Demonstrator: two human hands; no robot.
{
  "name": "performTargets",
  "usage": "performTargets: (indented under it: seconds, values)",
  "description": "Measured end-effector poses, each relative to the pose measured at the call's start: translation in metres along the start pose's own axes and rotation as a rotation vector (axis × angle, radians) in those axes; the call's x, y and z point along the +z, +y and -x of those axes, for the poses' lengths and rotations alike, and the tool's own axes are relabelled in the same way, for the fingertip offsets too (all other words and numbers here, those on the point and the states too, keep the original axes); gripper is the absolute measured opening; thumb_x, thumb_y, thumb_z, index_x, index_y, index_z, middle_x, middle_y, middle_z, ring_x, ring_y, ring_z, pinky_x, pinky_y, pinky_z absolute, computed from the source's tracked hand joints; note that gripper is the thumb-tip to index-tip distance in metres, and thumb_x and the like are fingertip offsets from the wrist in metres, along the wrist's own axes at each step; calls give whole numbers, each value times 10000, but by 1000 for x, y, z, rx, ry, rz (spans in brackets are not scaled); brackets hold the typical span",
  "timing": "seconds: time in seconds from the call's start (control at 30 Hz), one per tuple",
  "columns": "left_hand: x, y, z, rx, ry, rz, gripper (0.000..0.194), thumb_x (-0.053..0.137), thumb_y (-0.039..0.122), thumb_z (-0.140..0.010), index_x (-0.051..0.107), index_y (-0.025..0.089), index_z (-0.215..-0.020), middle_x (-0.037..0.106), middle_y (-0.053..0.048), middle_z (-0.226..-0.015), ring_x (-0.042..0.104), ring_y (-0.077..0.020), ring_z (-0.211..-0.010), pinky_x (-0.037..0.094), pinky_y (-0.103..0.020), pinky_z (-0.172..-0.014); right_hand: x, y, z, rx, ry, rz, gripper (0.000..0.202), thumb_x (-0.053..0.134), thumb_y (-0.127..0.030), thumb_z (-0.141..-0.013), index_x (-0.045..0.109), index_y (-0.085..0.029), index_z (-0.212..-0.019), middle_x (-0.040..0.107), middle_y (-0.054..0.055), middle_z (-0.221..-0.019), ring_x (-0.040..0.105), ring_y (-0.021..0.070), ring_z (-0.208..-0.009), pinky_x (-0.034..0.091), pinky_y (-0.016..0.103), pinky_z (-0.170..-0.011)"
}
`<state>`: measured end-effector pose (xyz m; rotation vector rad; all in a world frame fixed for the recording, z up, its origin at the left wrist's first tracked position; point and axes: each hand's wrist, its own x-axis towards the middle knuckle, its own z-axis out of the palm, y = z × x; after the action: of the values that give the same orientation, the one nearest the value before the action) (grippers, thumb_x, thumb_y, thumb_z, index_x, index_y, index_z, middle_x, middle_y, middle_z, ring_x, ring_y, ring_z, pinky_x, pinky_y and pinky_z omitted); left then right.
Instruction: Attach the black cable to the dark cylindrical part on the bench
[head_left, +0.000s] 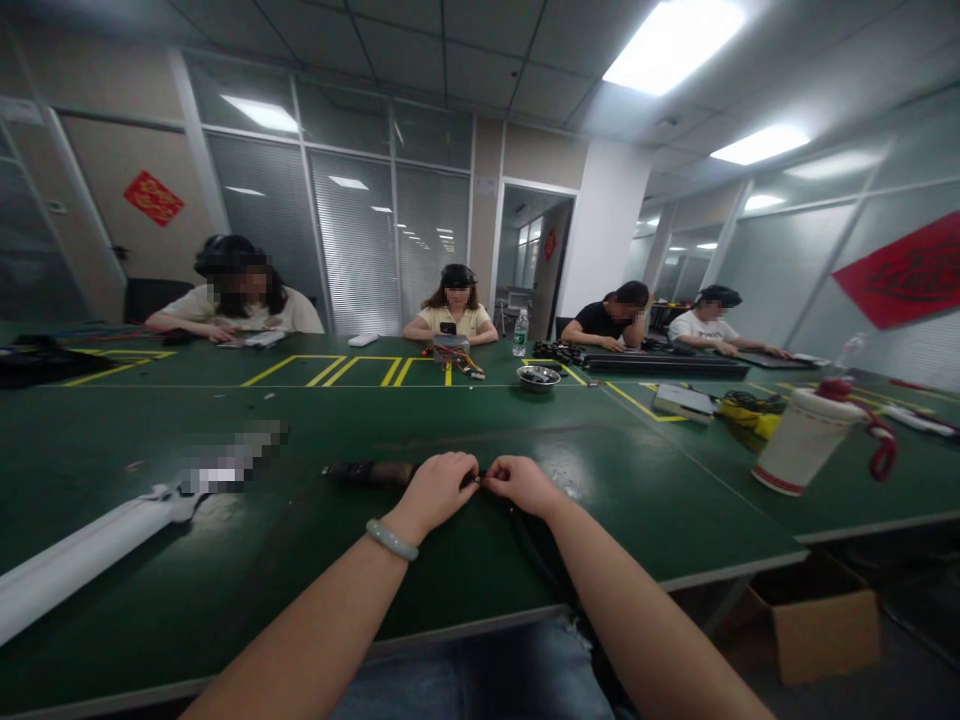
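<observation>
While left hand point(444, 488) overlaps it, dark rod point(369, 473) protrudes leftward

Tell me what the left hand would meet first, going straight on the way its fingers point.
Probably the right hand, just across from the left hand, though depth between them is hard to judge.

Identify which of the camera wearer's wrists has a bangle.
It is the wrist of the left hand, circled by a pale grey-green bangle; the wrist of the right hand is bare.

Long dark piece point(371, 473) — crosswise on green table point(262, 570).
</observation>
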<state>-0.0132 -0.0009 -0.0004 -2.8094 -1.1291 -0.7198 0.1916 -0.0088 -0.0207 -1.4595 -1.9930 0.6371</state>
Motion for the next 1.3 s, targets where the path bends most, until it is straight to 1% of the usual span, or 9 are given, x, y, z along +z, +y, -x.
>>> performTargets:
  seconds: [0.23, 0.47, 0.6, 0.73, 1.0, 1.13, 1.3]
  values:
    - [0, 0, 1, -13, -2, 30, 72, 600, 270, -859, 582, 215, -902, 632, -22, -935, 574, -182, -884, 414, -316, -802, 0, 0, 0, 11, 1, -1, 119, 649, -273, -800, 678, -171, -854, 667, -6, -714, 572, 96, -593, 384, 186, -526]
    - [-1, 1, -1, -33, -28, 34, 89, 589, 282, -869, 580, 215, -928, 631, -23, -960, 574, -180, -891, 424, -315, -795, 1, 3, -1, 4, 12, -30, 87, 666, -241, -781, 676, -176, -837, 662, -15, -712, 569, 91, -605, 395, 182, -553]
    - [-1, 1, -1, -38, -20, 46, 72, 575, 279, -878, 578, 218, -916, 627, -19, -939, 570, -178, -874, 416, -313, -790, 2, 4, -2, 1, 28, -29, 96, 676, -237, -769, 685, -177, -843, 651, -16, -708, 555, 90, -599, 390, 183, -552]
    - [-1, 1, 0, -42, -24, 72, 66, 566, 270, -883, 582, 227, -930, 623, -10, -946, 570, -170, -872, 416, -301, -788, 1, 2, 0, -14, 23, -27, 96, 667, -224, -769, 685, -179, -852, 647, -18, -711, 555, 91, -600, 380, 183, -545]
    - [-5, 4, -1, -49, -17, 48, 59, 579, 254, -868, 580, 220, -917, 623, -21, -952, 563, -179, -888, 411, -308, -802, 0, -1, 1, -33, 37, -16, 80, 665, -194, -758, 680, -176, -834, 634, -21, -704, 536, 91, -597, 367, 180, -538]
    - [-4, 3, 0, -51, -25, 65, 62, 579, 254, -873, 582, 227, -928, 619, -12, -958, 564, -173, -893, 413, -304, -811, -2, -4, 3, -37, 30, -22, 83, 664, -199, -765, 683, -177, -843, 639, -19, -714, 546, 93, -609, 373, 181, -547]
    - [-7, 5, 0, -49, -43, 48, 60, 555, 255, -886, 584, 221, -926, 622, -21, -977, 565, -180, -905, 423, -313, -814, -1, -1, 1, -29, 38, -1, 90, 667, -219, -770, 683, -177, -847, 637, -22, -711, 549, 91, -606, 369, 183, -541]
